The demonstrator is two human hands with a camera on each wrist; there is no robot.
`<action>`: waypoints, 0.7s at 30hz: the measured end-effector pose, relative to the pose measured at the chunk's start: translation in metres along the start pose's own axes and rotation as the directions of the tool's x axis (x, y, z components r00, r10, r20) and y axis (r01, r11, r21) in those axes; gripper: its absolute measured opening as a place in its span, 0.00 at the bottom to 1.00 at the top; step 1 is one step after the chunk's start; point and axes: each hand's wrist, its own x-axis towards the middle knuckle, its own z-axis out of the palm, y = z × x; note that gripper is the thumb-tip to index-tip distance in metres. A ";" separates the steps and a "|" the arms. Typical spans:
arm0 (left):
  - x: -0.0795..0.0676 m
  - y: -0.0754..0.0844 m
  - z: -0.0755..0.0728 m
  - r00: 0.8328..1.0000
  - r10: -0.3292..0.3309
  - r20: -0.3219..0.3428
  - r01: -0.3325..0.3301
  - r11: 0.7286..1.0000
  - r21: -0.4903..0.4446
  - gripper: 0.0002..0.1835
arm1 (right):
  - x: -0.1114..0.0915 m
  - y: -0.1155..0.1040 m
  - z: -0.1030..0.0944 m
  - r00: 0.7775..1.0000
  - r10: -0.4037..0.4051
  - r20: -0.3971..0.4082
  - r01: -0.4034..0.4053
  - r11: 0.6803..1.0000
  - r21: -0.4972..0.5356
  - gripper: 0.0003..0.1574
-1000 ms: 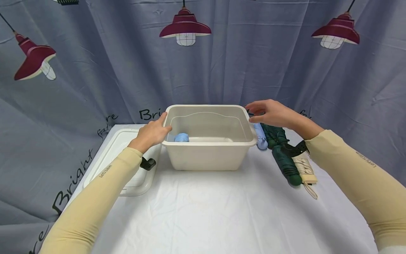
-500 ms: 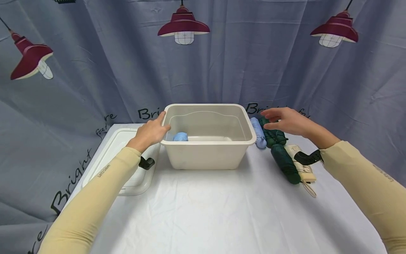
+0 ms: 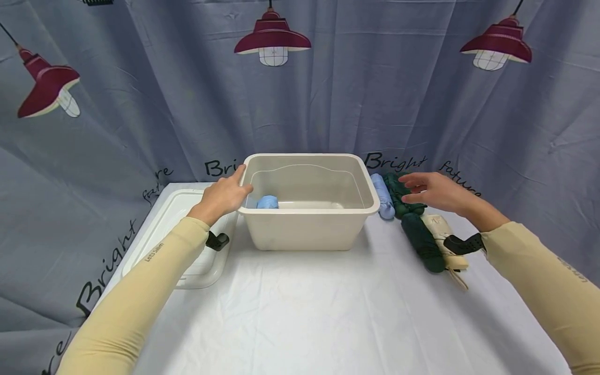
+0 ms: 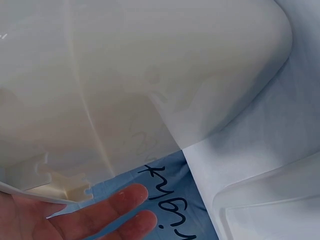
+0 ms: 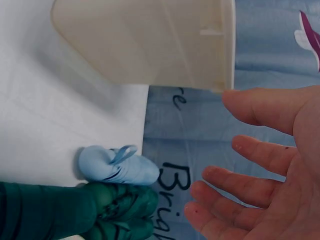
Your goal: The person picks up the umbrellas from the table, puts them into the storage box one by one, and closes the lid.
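At the middle of the table stands a cream plastic box [image 3: 307, 230] without its cover; a light blue, rounded bundle [image 3: 267, 202] lies inside at its left. My left hand [image 3: 221, 196] holds the box's left rim, thumb over the edge; in the left wrist view its fingers [image 4: 131, 197] extend outside below the rim. To the right of the box, my right hand [image 3: 433, 191] hovers with relaxed fingers over the folded umbrellas and holds nothing. A light blue umbrella [image 5: 117, 166] lies nearest the box, beside dark green umbrellas [image 3: 422, 242] and a cream umbrella [image 3: 437, 228].
A white lid [image 3: 175, 211] lies flat on the table left of the box, partly behind my left forearm. White cloth [image 3: 319, 307] covers the table. Behind its far edge hangs a grey-blue curtain [image 3: 328, 94] with printed lamps and lettering.
My right hand has left the box's right rim and moved right and slightly down, over the umbrellas. My left hand stays at the left rim. The box stands in the same place.
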 end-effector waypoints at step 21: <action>0.001 0.003 0.000 1.000 -0.013 0.012 0.013 1.000 0.013 0.42 | 0.005 0.036 0.028 0.996 0.075 0.042 -0.075 0.997 -0.006 0.54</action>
